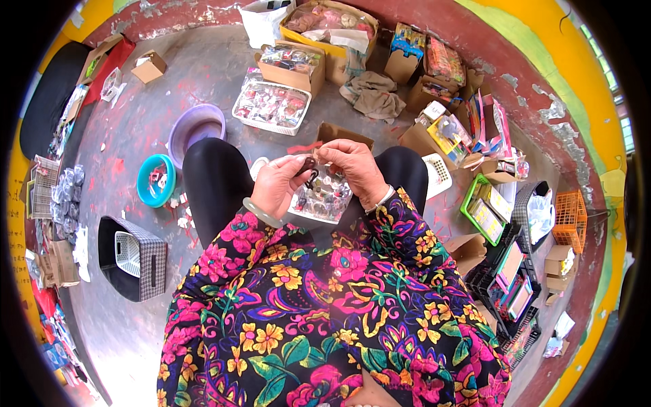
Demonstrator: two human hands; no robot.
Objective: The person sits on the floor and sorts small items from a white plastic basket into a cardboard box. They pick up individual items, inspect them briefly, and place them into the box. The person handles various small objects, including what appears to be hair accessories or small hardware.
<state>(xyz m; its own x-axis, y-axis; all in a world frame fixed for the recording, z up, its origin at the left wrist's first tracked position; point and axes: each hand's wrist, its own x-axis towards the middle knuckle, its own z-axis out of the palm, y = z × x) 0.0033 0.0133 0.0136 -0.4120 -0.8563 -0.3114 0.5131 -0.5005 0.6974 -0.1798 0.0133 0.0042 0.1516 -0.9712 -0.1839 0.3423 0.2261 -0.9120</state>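
One small dark item [308, 165] above a white container [317, 219]

I see the left hand [274, 185] pinching it between thumb and fingers. Close beside it, the right hand [357, 169] has its fingertips bunched; whether they hold anything, I cannot tell from here.

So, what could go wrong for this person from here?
The small dark item in the left hand, with the right hand close by, might slip and get lost among the packets below. The left knee sits near the purple basin and could nudge it.
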